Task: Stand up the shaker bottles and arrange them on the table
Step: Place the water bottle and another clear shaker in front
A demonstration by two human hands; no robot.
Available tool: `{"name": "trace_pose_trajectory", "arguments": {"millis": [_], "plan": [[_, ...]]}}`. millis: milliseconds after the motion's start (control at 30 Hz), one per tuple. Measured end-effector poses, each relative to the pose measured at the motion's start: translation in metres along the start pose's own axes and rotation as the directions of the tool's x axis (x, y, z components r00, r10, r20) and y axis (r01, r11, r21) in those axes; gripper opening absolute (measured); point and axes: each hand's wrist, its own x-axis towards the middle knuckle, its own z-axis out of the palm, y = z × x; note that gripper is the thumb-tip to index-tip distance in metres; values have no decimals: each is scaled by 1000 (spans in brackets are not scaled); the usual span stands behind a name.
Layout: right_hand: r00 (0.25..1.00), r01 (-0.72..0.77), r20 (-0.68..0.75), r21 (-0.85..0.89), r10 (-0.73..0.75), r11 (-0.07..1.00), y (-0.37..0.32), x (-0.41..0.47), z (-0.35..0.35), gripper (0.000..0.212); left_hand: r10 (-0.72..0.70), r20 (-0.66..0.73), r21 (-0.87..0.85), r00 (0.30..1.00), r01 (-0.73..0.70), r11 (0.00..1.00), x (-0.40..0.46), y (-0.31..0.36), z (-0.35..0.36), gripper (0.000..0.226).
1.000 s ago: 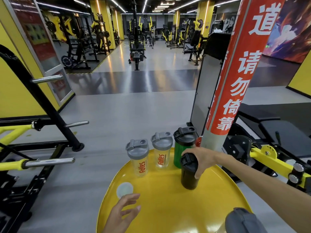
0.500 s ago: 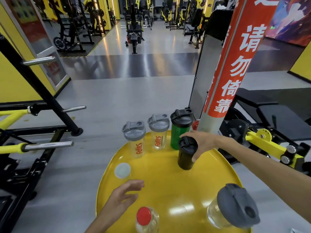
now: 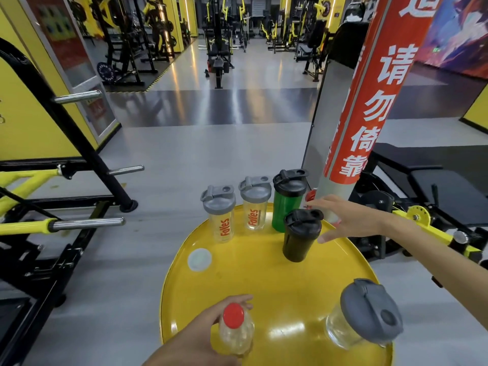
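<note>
Several shaker bottles stand on the round yellow table. At the far edge two clear "Foles" shakers with grey lids and a green shaker with a black lid form a row. A black shaker stands upright just in front of the green one. My right hand hovers open right beside it, fingers spread, not touching. My left hand is wrapped around a clear red-capped bottle at the near edge. A clear grey-lidded shaker stands near right.
A white round disc lies on the table's left part. A red-and-silver pillar rises just behind the table's far right edge. Yellow-black gym racks stand left, a bench machine right.
My right hand has let go of the black shaker and drawn back to the right. My left hand has closed around the red-capped bottle. The view has tilted down.
</note>
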Motion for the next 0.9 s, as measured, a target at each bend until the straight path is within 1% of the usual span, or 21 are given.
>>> {"name": "trace_pose_trajectory", "arguments": {"millis": [33, 100, 167, 233, 400, 467, 567, 633, 733, 800, 900], "plan": [[1000, 9, -2, 17, -9, 1000, -3, -8, 1, 87, 57, -45, -5, 997, -58, 998, -3, 6, 5, 78], [1000, 18, 2, 35, -18, 999, -7, -22, 4, 83, 130, -126, -21, 983, -134, 991, -5, 9, 12, 68], [1000, 17, 24, 42, -18, 999, -7, -35, 10, 78, 149, -229, -14, 962, -157, 988, -1, 8, 16, 61], [998, 27, 58, 52, -30, 998, -7, -45, 16, 75, 126, -311, -22, 942, -140, 990, 6, 5, 15, 60], [993, 29, 110, 88, -38, 996, -9, -64, 29, 71, 78, -460, -22, 885, -99, 995, 30, 3, -2, 59], [992, 35, 118, 87, -45, 996, -9, -69, 33, 70, 67, -522, -34, 850, -99, 994, 43, 9, -15, 57], [990, 42, 131, 98, -54, 994, -8, -76, 37, 70, 1, -605, -92, 796, -71, 993, 69, 13, -36, 61], [989, 38, 138, 103, -52, 994, -7, -79, 40, 70, -27, -644, -116, 764, -62, 991, 87, 13, -48, 62], [988, 28, 150, 91, -41, 995, -8, -86, 42, 71, -39, -689, -123, 724, -64, 990, 111, 13, -58, 61], [986, 7, 162, 112, -25, 994, -12, -92, 39, 69, -37, -715, -125, 699, -76, 989, 122, 11, -59, 59], [982, -7, 191, 85, -9, 996, -19, -101, 36, 72, -38, -736, -121, 676, -75, 990, 132, 4, -56, 56]]}}
